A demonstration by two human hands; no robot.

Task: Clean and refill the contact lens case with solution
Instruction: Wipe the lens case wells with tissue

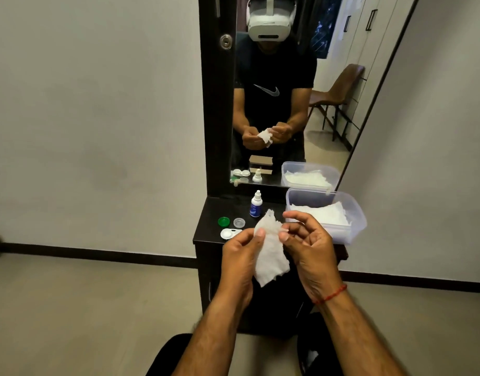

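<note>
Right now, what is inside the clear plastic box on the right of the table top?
White paper tissues lie piled inside the plastic box. What is under them cannot be seen; the right hand covers the box's near left corner.

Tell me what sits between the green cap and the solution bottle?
A small clear cap, apart from both, on the dark shelf; head view shows it.

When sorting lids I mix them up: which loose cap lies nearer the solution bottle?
The clear cap; it sits between the green cap and the solution bottle.
</note>
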